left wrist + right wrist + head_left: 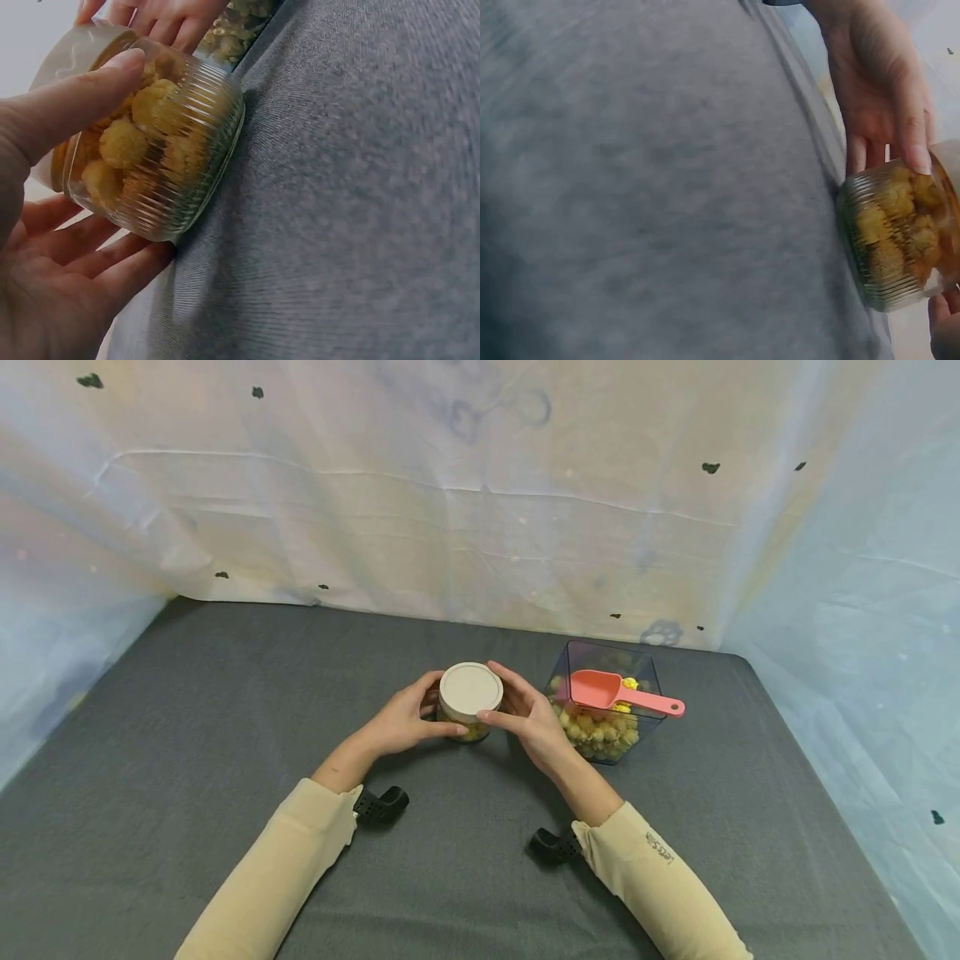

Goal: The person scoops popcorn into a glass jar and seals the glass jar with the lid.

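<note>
While both hands close in on it from either side, the jar (468, 706) stands upright near the middle of the grey cloth-covered table (187, 710), its axis vertical and its lid (470, 688) facing up. The left hand (405, 720) curls round the jar's left wall, thumb laid across the ribbed glass and fingers wrapped behind it, as the left wrist view shows. The right hand (528, 714) grips the lid's right edge with curled fingers and thumb. Just to the right of that hand sits a clear square tub (647, 672) partly filled with the same yellow puffs, a pink scoop (618, 692) lying across its top with the handle pointing right. Nothing lies between the tub and the jar but the right hand. The jar is short, of ribbed clear glass, packed with knobbly yellow pieces (124, 142) under a flat cream lid.
</note>
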